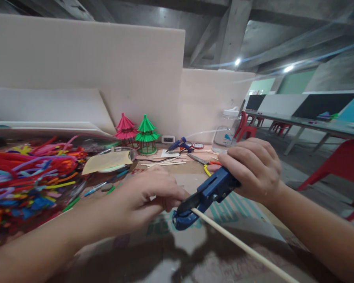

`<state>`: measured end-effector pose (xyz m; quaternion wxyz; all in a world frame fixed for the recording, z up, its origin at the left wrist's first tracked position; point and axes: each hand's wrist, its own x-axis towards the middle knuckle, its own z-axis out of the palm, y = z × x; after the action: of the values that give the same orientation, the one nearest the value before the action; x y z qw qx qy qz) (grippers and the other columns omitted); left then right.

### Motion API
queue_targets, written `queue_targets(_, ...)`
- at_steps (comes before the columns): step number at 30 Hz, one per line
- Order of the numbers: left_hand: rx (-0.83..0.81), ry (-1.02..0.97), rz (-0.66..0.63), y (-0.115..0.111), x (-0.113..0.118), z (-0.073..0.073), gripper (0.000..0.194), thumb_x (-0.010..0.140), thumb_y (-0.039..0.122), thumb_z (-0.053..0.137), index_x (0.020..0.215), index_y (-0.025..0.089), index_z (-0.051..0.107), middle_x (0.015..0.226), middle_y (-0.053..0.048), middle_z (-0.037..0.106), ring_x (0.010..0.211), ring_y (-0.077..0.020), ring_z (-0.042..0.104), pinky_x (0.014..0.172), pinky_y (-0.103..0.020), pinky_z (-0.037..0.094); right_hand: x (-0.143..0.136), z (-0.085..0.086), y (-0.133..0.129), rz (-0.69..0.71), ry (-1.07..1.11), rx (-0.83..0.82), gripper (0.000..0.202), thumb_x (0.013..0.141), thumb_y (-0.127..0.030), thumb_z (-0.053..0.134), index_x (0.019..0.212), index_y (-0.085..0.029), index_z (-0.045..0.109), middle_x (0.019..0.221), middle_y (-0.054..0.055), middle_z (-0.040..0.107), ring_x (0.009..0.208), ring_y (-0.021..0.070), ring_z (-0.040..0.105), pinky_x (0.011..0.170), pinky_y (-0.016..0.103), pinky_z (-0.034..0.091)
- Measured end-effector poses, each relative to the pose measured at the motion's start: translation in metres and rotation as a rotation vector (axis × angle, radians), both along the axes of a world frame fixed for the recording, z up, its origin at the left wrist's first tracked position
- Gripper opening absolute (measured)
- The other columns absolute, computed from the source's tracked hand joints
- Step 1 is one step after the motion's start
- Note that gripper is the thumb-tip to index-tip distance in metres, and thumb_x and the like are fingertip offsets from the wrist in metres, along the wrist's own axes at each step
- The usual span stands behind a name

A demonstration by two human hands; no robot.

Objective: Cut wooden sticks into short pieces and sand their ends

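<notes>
My right hand [252, 171] is wrapped around the handles of a blue hand cutter [215, 188], like a PVC pipe cutter. Its dark blade and curved lower jaw meet over a thin pale wooden stick [238, 241], which slants from the jaws down to the bottom right edge of the view. On the far side of the jaws, my left hand [156, 190] is closed in a pinch at the stick's other end; its fingertips are partly behind the blade. Several more wooden sticks [168, 162] lie on the table beyond my hands.
Colourful pipe cleaners [32, 177] are heaped at left. Two small pagodas, pink [124, 127] and green [146, 135], stand at the back. A blue glue gun [181, 145], scissors [199, 159] and a clear water bottle [224, 133] are nearby. A red chair [339, 169] is at right.
</notes>
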<state>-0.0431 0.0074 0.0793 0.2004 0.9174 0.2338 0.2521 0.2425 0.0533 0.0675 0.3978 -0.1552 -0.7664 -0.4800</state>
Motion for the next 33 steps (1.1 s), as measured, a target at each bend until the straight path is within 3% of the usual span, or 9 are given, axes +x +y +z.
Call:
queue_targets(6,-0.003,0.041,-0.053,0.0023,-0.0001,-0.0018,0.034,0.086,-0.001,0.050,0.096,0.023,0.072,0.082,-0.002,0.070,0.077,-0.0159,0.058,0.071,-0.027,0.040,0.0020,0.0020,-0.0020,0.020,-0.035,0.036,0.015,0.090,-0.026,0.071,0.103,-0.029,0.063,0.084,0.000,0.072,0.085,0.0190,0.065,0.083,0.036,0.051)
queue_targets(15,-0.030,0.059,-0.044,0.0032,0.0003,-0.0008,0.028,0.092,0.007,0.051,0.098,0.022,0.074,0.086,-0.005,0.074,0.081,-0.0182,0.061,0.077,-0.029,0.044,0.0071,0.0022,-0.0005,0.020,-0.062,0.066,0.007,0.091,-0.025,0.069,0.096,-0.030,0.068,0.079,-0.002,0.071,0.077,0.0177,0.066,0.078,0.035,0.051)
queue_targets(25,-0.004,0.074,-0.092,0.0059,-0.0003,-0.0014,0.034,0.086,-0.003,0.052,0.093,0.024,0.072,0.080,-0.002,0.069,0.079,-0.0164,0.060,0.075,-0.027,0.041,0.0026,0.0037,-0.0023,0.013,-0.046,0.079,0.007,0.092,-0.024,0.069,0.093,-0.031,0.068,0.073,-0.002,0.069,0.072,0.0168,0.066,0.075,0.034,0.051)
queue_targets(30,-0.018,0.077,-0.097,0.0060,-0.0002,-0.0007,0.029,0.093,0.005,0.052,0.096,0.023,0.073,0.081,-0.003,0.070,0.080,-0.0169,0.061,0.076,-0.028,0.042,0.0030,0.0024,-0.0022,-0.038,-0.011,-0.031,0.009,0.093,-0.025,0.066,0.095,-0.033,0.068,0.070,-0.003,0.069,0.070,0.0174,0.066,0.073,0.034,0.051)
queue_targets(33,-0.004,0.076,-0.099,0.0068,-0.0007,-0.0009,0.027,0.095,0.007,0.051,0.096,0.022,0.074,0.081,-0.004,0.069,0.079,-0.0169,0.060,0.075,-0.028,0.042,0.0031,0.0021,-0.0021,-0.026,-0.012,-0.001,0.009,0.092,-0.025,0.067,0.094,-0.033,0.068,0.071,-0.003,0.069,0.071,0.0174,0.066,0.073,0.034,0.051)
